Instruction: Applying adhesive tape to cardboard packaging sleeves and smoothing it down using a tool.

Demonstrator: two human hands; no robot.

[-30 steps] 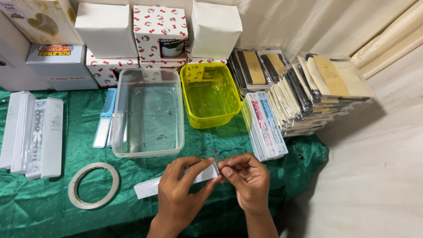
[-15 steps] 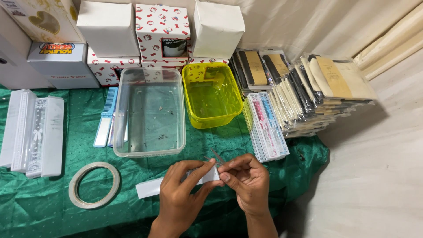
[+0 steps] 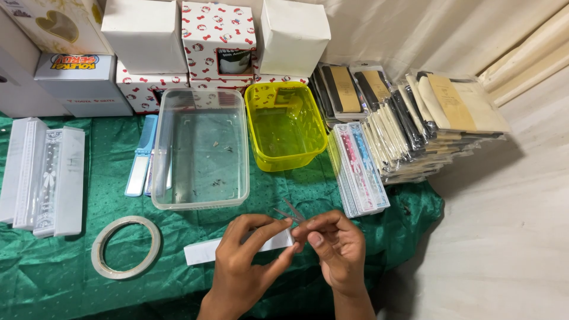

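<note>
Fingertips of both hands meet over the green cloth (image 3: 53, 278): the left hand (image 3: 246, 266) and right hand (image 3: 335, 249) pinch a thin dark metal hair clip (image 3: 290, 212) between them, fingers closed on it. Just under the left hand lies a long white paper strip (image 3: 204, 252). Beyond stand a clear plastic rectangular tub (image 3: 201, 154) and a yellow translucent tub (image 3: 287, 127); a roll of clear tape (image 3: 125, 247) rests to the left

Behind the clear tub (image 3: 200, 155) stand white boxes (image 3: 144, 34) and red-patterned cartons (image 3: 218, 37). To its right lie stacked flat packets (image 3: 409, 124); to its left, long white packs (image 3: 44, 172).
</note>
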